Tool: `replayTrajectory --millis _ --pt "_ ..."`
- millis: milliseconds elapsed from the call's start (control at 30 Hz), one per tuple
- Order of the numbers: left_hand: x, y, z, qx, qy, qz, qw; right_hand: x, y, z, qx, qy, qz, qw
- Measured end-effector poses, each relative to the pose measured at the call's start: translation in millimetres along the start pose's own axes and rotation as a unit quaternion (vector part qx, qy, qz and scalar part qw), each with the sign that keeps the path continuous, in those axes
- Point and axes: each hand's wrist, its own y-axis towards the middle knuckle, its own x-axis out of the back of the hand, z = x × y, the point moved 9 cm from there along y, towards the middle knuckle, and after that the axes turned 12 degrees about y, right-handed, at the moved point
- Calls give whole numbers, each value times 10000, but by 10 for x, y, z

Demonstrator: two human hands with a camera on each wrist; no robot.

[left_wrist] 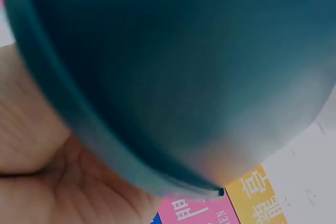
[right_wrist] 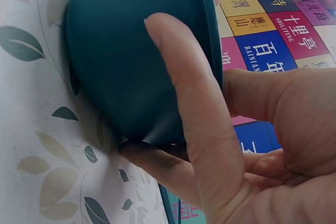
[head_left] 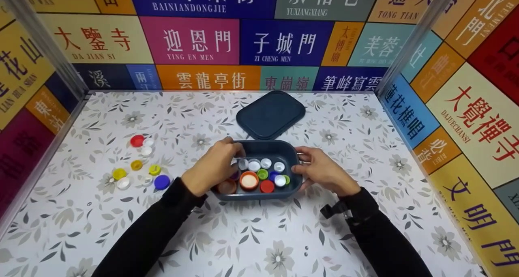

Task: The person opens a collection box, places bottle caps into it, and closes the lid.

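Note:
A dark blue-grey plastic box (head_left: 267, 149) with rounded corners sits in front of me, with several bottle caps inside. Among them are an orange-rimmed cap (head_left: 249, 180), a red cap (head_left: 267, 186) and small white and green ones. My left hand (head_left: 215, 165) grips the box's left end, its fingers bent over the rim and partly hiding the caps there. At the right end my right hand (head_left: 322, 169) holds the wall, thumb at the rim and fingers along the outside. The right wrist view shows fingers (right_wrist: 194, 108) spread against the outer wall.
Behind the box lies a flat matching lid (head_left: 271, 114). Loose caps are scattered on the flowered tabletop (head_left: 275, 236) to the left, including a red cap (head_left: 137, 140), a yellow cap (head_left: 119, 174) and a blue cap (head_left: 161, 182). Coloured panels with lettering wall in the back and sides.

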Motion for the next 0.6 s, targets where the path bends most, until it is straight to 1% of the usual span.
replayTrajectory --millis 167,300,400,467,600 --pt "95 4 21 9 14 -272 9996 10 -10 13 0 4 -3 10000" --pt "225 10 42 -76 78 -656 9978 33 -9 36 26 -67 -47 10000" --pt "318 -13 94 -30 80 -862 9962 35 -2 38 32 -106 -61 9999" --pt "373 -36 153 71 148 -944 9954 28 2 27 14 -119 -55 9999" --pt "486 -83 326 439 438 -998 9931 9 7 2 -18 -99 -23 9999"
